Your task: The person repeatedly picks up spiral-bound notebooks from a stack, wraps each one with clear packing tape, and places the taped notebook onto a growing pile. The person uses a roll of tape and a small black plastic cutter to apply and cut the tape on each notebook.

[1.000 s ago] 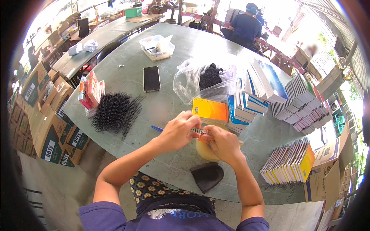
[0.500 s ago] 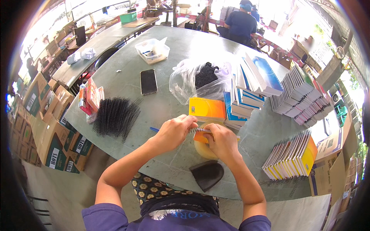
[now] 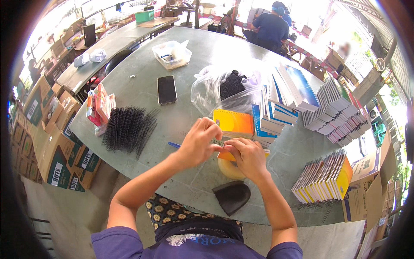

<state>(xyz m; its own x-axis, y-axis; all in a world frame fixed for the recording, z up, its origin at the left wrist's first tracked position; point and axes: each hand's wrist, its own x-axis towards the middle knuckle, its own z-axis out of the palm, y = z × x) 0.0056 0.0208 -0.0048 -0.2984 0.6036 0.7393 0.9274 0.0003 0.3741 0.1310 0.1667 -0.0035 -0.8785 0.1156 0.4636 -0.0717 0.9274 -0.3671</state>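
An orange notebook (image 3: 226, 156) is in my right hand (image 3: 249, 156), its fingers closed on the top edge. My left hand (image 3: 196, 144) is bent beside that edge, thumb and fingers curled round a dark spiral binding coil (image 3: 214, 141). The exact contact of the fingertips is partly hidden. Below the notebook lies a pale yellow round roll (image 3: 231, 171), mostly covered by the notebook and my right hand. Just beyond my hands rests another yellow-orange notebook (image 3: 234, 122). A blue pen (image 3: 174, 145) lies by my left wrist.
Loose black coils (image 3: 127, 129) lie at left near small red boxes (image 3: 101, 105). A phone (image 3: 167, 90), white tub (image 3: 171, 55) and plastic bag (image 3: 207, 93) stand farther back. Notebook stacks (image 3: 323, 178) fill the right side; a dark curved pad (image 3: 231, 197) lies at the near edge.
My left hand has lifted slightly, and its thumb and fingers have parted around the coil. My right hand has shifted a little left on the notebook's edge.
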